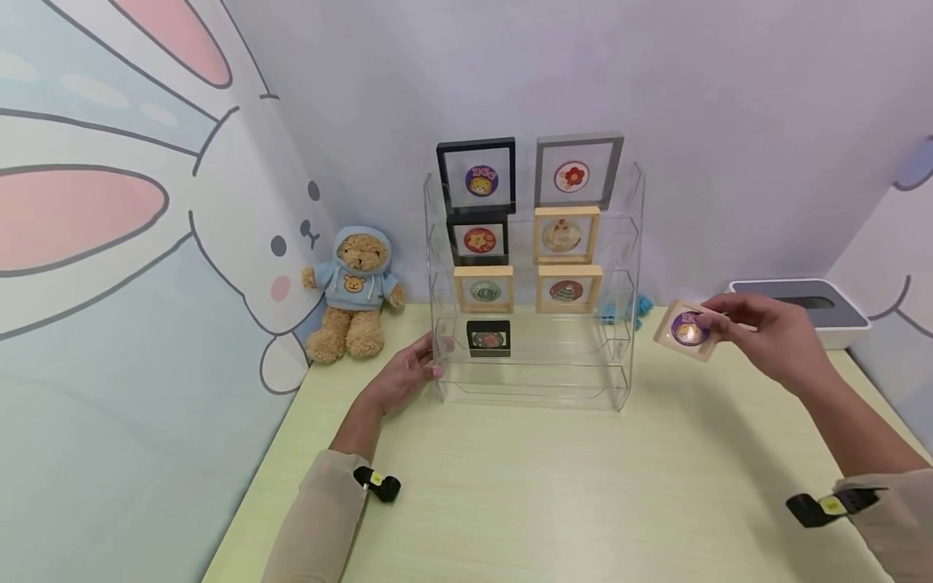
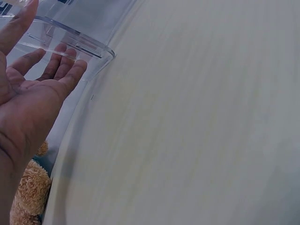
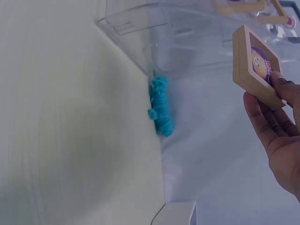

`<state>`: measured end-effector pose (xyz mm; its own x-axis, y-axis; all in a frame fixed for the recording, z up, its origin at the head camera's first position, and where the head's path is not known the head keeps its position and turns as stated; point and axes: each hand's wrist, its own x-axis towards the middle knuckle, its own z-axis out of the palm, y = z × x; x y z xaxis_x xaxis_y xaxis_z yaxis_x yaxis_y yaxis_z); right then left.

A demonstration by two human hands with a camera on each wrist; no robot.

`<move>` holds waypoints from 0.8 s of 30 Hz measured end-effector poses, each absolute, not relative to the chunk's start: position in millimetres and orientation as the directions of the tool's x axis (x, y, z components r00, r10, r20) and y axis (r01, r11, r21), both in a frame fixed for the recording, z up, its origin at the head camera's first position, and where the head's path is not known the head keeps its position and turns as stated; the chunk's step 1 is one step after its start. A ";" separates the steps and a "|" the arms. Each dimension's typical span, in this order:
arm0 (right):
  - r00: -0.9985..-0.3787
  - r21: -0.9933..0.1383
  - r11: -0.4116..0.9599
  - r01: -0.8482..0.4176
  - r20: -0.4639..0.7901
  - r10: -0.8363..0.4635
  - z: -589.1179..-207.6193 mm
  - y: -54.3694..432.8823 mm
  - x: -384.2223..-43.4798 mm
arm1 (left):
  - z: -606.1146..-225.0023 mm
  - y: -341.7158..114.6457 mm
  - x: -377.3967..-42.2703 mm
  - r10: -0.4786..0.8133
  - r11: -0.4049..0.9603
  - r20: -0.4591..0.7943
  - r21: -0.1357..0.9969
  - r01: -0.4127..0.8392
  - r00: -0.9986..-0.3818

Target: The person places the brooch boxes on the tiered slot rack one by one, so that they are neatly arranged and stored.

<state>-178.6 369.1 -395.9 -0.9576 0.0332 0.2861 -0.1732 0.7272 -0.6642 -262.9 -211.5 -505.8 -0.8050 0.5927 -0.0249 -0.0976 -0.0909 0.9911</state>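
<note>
My right hand (image 1: 776, 332) pinches a small light-wood frame (image 3: 243, 61), thumb on its front and fingers behind. The frame is tilted and shows a round purple badge with a bear face. It is held up to the right of a clear acrylic display rack (image 1: 535, 394). At the rack's lower left side is my left hand (image 1: 402, 379), fingers loosely extended. In the left wrist view its fingertips (image 2: 80, 65) overlap the clear side panel. Small frames stand on the tiers, among them a black frame (image 1: 488, 338) alone on a low tier.
A teddy bear (image 1: 355, 295) in a blue hoodie sits left of the rack. Behind the rack's right side lies a blue yarn-like bundle (image 3: 161, 107). A white box with a grey top (image 1: 802, 304) stands at the back right. Walls border the pale table (image 1: 532, 494).
</note>
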 end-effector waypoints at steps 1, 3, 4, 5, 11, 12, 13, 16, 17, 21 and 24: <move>-0.951 -0.668 0.719 -0.193 0.308 0.031 -391.2 362.9 -177.7 | -505.7 -211.6 -263.0 0.593 -0.095 -0.024 0.991 -0.099 -0.805; -0.935 -0.680 0.689 -0.251 0.356 0.011 -383.8 350.2 -176.5 | -505.9 -211.6 -263.2 0.595 -0.100 -0.021 0.990 -0.101 -0.804; -0.924 -0.681 0.676 -0.282 0.382 -0.001 -380.8 343.3 -176.2 | -506.1 -211.6 -263.4 0.594 -0.100 -0.022 0.990 -0.101 -0.804; -0.912 -0.686 0.654 -0.320 0.410 -0.015 -378.6 336.0 -176.3 | -506.5 -211.6 -263.7 0.594 -0.099 -0.023 0.990 -0.101 -0.804; -0.780 -0.597 0.567 -0.567 0.610 -0.138 -371.1 289.6 -182.9 | -508.4 -212.2 -265.0 0.592 -0.075 -0.035 0.992 -0.099 -0.805; -0.754 -0.565 0.567 -0.599 0.637 -0.162 -370.6 281.9 -185.2 | -508.5 -212.4 -265.0 0.591 -0.074 -0.036 0.992 -0.099 -0.806; -0.728 -0.532 0.568 -0.628 0.660 -0.188 -370.4 274.4 -187.6 | -508.8 -212.4 -265.2 0.590 -0.075 -0.036 0.992 -0.099 -0.807; -0.658 -0.445 0.558 -0.701 0.706 -0.263 -371.4 253.2 -195.5 | -508.7 -212.4 -264.9 0.589 -0.084 -0.030 0.992 -0.097 -0.808; -0.634 -0.416 0.552 -0.723 0.717 -0.289 -372.7 247.0 -198.3 | -508.6 -212.4 -264.6 0.591 -0.084 -0.026 0.992 -0.094 -0.806; -0.555 -0.326 0.530 -0.783 0.752 -0.357 -382.1 225.8 -208.9 | -507.9 -211.8 -263.5 0.592 -0.080 -0.023 0.993 -0.088 -0.806; -0.521 -0.277 0.540 -0.795 0.768 -0.373 -392.1 214.1 -215.5 | -507.6 -211.4 -263.0 0.592 -0.080 -0.023 0.993 -0.088 -0.806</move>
